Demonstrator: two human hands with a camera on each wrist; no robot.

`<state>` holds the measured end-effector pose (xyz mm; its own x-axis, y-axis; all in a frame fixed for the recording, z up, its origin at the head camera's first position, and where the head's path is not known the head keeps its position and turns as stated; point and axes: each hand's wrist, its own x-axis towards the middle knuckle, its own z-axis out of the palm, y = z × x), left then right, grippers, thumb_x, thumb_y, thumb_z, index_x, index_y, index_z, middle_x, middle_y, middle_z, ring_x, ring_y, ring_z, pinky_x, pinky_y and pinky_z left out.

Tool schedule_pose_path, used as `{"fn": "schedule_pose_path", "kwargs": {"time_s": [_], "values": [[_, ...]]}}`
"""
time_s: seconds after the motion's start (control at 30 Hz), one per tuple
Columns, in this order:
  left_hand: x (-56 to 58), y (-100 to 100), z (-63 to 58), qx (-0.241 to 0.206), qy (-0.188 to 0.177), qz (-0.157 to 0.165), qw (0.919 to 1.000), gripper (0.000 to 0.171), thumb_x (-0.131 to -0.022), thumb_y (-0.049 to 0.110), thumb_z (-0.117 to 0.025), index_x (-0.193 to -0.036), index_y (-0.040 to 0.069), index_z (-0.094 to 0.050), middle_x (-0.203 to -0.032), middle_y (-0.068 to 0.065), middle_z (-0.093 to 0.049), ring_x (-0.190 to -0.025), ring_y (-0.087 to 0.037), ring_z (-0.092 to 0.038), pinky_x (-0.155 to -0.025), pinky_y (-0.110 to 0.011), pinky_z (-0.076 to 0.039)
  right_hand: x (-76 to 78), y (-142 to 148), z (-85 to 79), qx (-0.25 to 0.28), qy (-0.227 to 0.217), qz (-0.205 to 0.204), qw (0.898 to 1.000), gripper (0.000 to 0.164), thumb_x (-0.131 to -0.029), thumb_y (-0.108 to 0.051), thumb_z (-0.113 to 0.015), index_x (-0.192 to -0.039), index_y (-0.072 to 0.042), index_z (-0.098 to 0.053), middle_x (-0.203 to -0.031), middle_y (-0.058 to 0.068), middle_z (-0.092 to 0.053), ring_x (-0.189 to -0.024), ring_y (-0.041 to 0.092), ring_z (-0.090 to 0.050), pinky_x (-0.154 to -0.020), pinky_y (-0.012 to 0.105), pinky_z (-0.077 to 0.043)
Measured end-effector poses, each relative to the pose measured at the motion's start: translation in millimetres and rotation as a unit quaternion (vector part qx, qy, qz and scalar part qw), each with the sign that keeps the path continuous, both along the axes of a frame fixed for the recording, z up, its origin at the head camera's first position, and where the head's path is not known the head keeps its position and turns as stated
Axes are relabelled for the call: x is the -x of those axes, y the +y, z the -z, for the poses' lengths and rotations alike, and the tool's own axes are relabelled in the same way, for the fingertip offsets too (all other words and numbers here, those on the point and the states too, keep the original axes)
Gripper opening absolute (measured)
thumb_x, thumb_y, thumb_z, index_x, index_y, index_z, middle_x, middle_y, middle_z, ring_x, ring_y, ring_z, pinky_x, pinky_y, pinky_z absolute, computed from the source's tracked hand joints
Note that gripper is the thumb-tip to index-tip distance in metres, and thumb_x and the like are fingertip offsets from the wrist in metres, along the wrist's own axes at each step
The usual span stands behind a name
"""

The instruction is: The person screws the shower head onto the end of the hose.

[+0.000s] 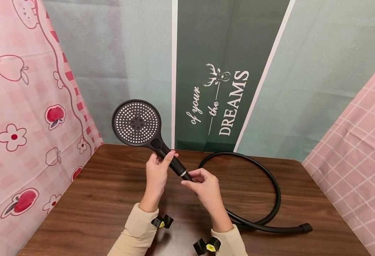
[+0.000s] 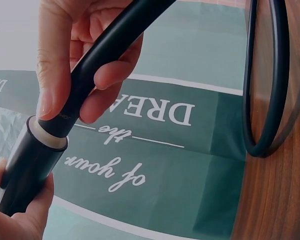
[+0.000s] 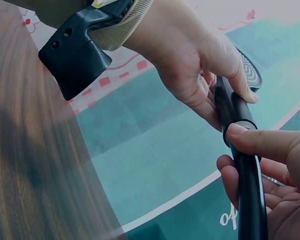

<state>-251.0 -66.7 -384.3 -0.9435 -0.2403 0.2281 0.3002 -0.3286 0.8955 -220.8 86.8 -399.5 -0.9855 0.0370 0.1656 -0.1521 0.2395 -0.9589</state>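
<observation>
A black shower head (image 1: 137,122) with a round face of white nozzles tilts up to the left above the table. My left hand (image 1: 156,174) grips its handle (image 2: 32,167), thumb along the near side. A black shower hose (image 1: 267,177) meets the handle's lower end, where a pale ring (image 2: 47,135) shows between the two. My right hand (image 1: 205,186) pinches the hose's end fitting (image 3: 247,175) with thumb and fingers, right by that ring. From there the hose loops back over the table, and its other end fitting (image 1: 306,228) lies at the right.
The brown wooden table (image 1: 94,213) lies under both hands. Behind it hangs a green cloth (image 1: 226,42) with white lettering. Pink patterned cloth (image 1: 31,142) stands at the left, and a pink checked cloth (image 1: 353,170) at the right.
</observation>
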Motion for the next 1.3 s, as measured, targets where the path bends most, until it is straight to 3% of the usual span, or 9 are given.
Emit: {"fn": "schedule_pose_path", "kwargs": {"time_s": [0.17, 0.43, 0.7, 0.87, 1.07, 1.3], "values": [[-0.2, 0.0, -0.4, 0.001, -0.002, -0.001, 1.0, 0.028, -0.095, 0.011, -0.066, -0.116, -0.005, -0.056, -0.106, -0.023, -0.072, -0.087, -0.007, -0.074, -0.087, -0.019, -0.054, -0.4, 0.2, -1.0, -0.009, 0.007, 0.003, 1.0, 0.03, -0.07, -0.014, -0.09, -0.094, -0.005, -0.073, -0.081, 0.013, -0.072, -0.065, 0.012, -0.064, -0.054, 0.024, -0.046], [0.7, 0.5, -0.1, 0.001, 0.0, 0.0, 1.0, 0.028, -0.096, 0.01, -0.066, -0.116, -0.005, -0.056, -0.111, -0.032, -0.069, -0.086, -0.006, -0.073, -0.086, -0.019, -0.054, -0.5, 1.5, -1.5, -0.017, 0.009, 0.005, 1.0, 0.028, -0.071, -0.017, -0.09, -0.093, -0.006, -0.076, -0.081, 0.012, -0.073, -0.066, 0.013, -0.064, -0.055, 0.025, -0.046], [0.9, 0.3, 0.8, 0.002, -0.004, -0.001, 1.0, 0.028, -0.095, 0.011, -0.067, -0.116, -0.004, -0.057, -0.09, -0.002, -0.076, -0.092, -0.016, -0.074, -0.086, -0.019, -0.054, 3.3, 2.5, 1.9, -0.04, 0.001, -0.002, 0.999, 0.029, -0.073, -0.016, -0.089, -0.097, -0.007, -0.075, -0.089, 0.01, -0.074, -0.075, 0.014, -0.07, -0.065, 0.026, -0.053], [0.6, 0.1, 0.8, 0.004, -0.007, -0.001, 1.0, 0.027, -0.095, 0.011, -0.067, -0.116, -0.004, -0.058, -0.089, -0.001, -0.076, -0.095, -0.02, -0.074, -0.086, -0.02, -0.054, 3.1, 1.9, 2.1, -0.036, -0.002, -0.008, 0.999, 0.03, -0.074, -0.015, -0.088, -0.099, -0.006, -0.074, -0.091, 0.011, -0.074, -0.076, 0.015, -0.071, -0.065, 0.026, -0.053], [0.2, -0.5, 0.6, 0.005, -0.01, 0.001, 0.9999, 0.028, -0.095, 0.011, -0.068, -0.116, -0.004, -0.058, -0.089, -0.001, -0.076, -0.092, -0.017, -0.074, -0.085, -0.02, -0.054, 1.5, 1.8, 1.3, -0.031, 0.001, -0.006, 1.0, 0.027, -0.075, -0.015, -0.087, -0.099, -0.006, -0.076, -0.091, 0.011, -0.074, -0.077, 0.015, -0.071, -0.066, 0.026, -0.054], [0.2, -0.9, 1.1, 0.007, -0.011, 0.002, 0.9999, 0.028, -0.094, 0.011, -0.068, -0.116, -0.004, -0.058, -0.09, -0.001, -0.076, -0.089, -0.012, -0.074, -0.084, -0.02, -0.054, 0.3, 2.3, -1.0, 0.027, -0.026, -0.038, 0.999, 0.026, -0.079, -0.01, -0.083, -0.103, -0.002, -0.076, -0.091, 0.015, -0.075, -0.074, 0.027, -0.074, -0.068, 0.03, -0.06]]}}
